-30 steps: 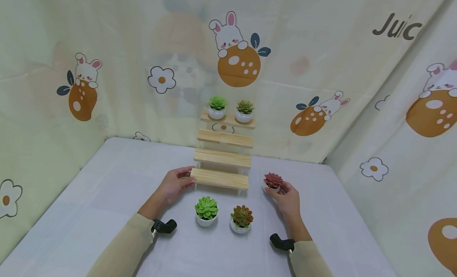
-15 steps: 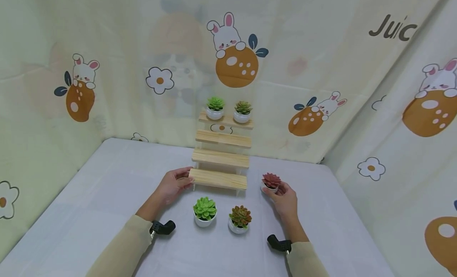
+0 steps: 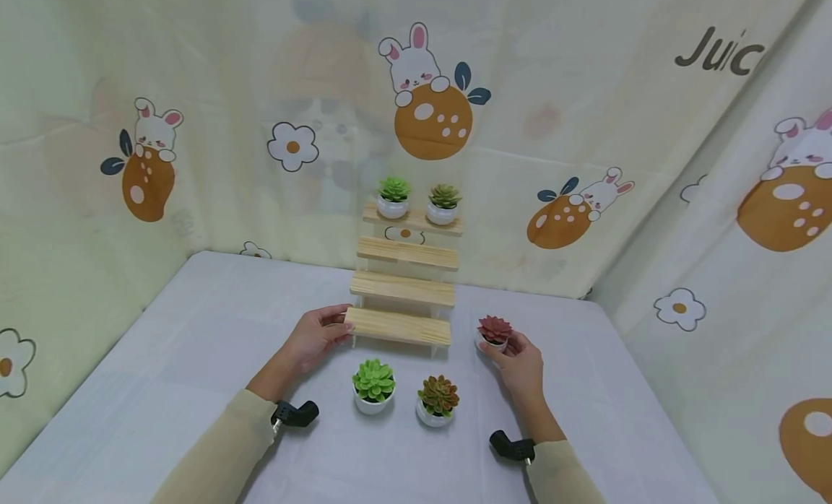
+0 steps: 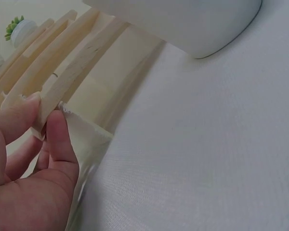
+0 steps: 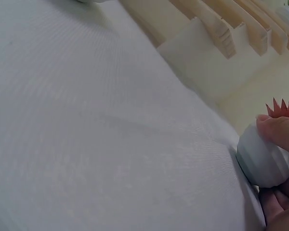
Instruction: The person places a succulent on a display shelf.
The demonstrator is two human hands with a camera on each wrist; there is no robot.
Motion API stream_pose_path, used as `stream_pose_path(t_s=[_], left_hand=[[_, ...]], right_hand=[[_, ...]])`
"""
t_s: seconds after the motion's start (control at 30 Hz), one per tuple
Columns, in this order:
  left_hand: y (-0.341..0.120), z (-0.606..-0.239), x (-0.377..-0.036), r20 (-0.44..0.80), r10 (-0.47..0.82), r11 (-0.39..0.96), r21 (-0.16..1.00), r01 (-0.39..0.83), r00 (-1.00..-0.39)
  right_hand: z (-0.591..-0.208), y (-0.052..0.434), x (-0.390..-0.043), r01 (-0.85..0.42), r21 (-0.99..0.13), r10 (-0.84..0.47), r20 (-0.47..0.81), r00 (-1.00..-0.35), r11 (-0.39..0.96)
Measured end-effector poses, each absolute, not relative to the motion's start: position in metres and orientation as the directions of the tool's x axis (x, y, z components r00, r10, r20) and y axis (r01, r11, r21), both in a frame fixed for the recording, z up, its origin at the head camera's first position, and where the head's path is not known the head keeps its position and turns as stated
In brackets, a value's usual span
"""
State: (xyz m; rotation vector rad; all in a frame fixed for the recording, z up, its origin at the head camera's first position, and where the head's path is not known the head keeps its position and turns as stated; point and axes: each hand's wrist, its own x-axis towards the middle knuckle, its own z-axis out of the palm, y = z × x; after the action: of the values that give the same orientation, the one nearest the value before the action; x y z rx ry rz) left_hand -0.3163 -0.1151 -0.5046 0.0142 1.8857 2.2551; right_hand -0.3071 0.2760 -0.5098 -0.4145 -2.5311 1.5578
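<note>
At about nine o'clock from the wooden step shelf [image 3: 406, 273], the left hand [image 3: 316, 338] steadies the stand: its thumb and fingers are curled onto the left end of the lowest step [image 3: 398, 326], and the left wrist view shows the thumb [image 4: 58, 139] pressed against the plank's corner. At six o'clock from that step, two potted succulents stand on the white table [image 3: 195, 331], a bright green one [image 3: 373, 385] and, just beside it at three o'clock, a reddish-brown one [image 3: 438, 401]; neither is touched. Farther right, at roughly four o'clock from the lowest step, the right hand [image 3: 520, 363] has its fingers curled round the white pot of the red succulent [image 3: 494, 332], which appears to rest on the table near the shelf's right foot; the right wrist view shows a fingertip [image 5: 279, 132] on the pot's upper edge. The top step already carries two small plants [image 3: 419, 201], while the three lower steps are bare. The step in hand seems to be the grasp of the red plant; the next move likely calls for a level lift toward ten or eleven o'clock, keeping the pot upright and clear of the plank edges while the left hand braces the stand.
</note>
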Motion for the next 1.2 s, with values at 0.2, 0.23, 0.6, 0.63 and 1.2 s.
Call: stream_pose_path(t_s=[0.2,0.23,0.6,0.63,1.2], left_hand=[[-0.114,-0.503,-0.317,-0.117,0.159,-0.185,0.972,-0.146,-0.980],[-0.114,-0.502,-0.317,-0.118,0.157,-0.189,0.971,-0.147,-0.980],[-0.116,-0.502,-0.315,-0.126,0.163,-0.166,0.974,-0.153,-0.979],[-0.116,-0.502,-0.315,-0.127,0.161,-0.166,0.974,-0.153,-0.979],[-0.117,-0.501,-0.317,-0.143,0.167,-0.128,0.978,-0.165,-0.976]], right_hand=[[-0.510,0.278,-0.310,0.136,-0.896,0.302,-0.001,-0.953,0.424],[-0.510,0.278,-0.311,0.133,-0.897,0.300,0.000,-0.954,0.421],[-0.500,0.271,-0.312,0.095,-0.932,0.244,-0.008,-0.970,0.349],[-0.499,0.270,-0.313,0.083,-0.933,0.235,0.002,-0.972,0.350],[-0.464,0.252,-0.325,-0.049,-0.972,0.146,0.084,-0.986,0.228]])
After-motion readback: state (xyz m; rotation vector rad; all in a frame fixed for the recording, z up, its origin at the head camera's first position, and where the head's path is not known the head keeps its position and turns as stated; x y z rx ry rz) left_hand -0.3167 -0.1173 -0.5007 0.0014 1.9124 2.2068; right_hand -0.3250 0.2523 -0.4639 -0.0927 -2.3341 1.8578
